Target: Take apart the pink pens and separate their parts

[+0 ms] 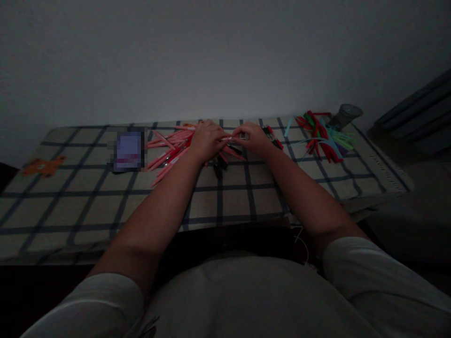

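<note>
My left hand (207, 141) is closed in a pinch over a pile of slim pink pens (168, 157), mixed with red and black ones. Between its fingertips and those of my right hand (252, 136) runs a slim pink pen (228, 138) with a whitish spot. The right fingers are also pinched, meeting the pen from the other side. Part of the pile lies hidden under my left hand, and several black pens (219, 166) poke out below it. Just beyond my right wrist lie some red and black pens (273, 136). The dim light blurs fine detail.
A checked cloth (232, 202) covers the table, which stands against a pale wall. To the left lie a pixelated phone-like object (128, 151) and an orange cut-out figure (44, 166). Coloured strips (322, 141) and a dark glass cup (347, 115) are at the right.
</note>
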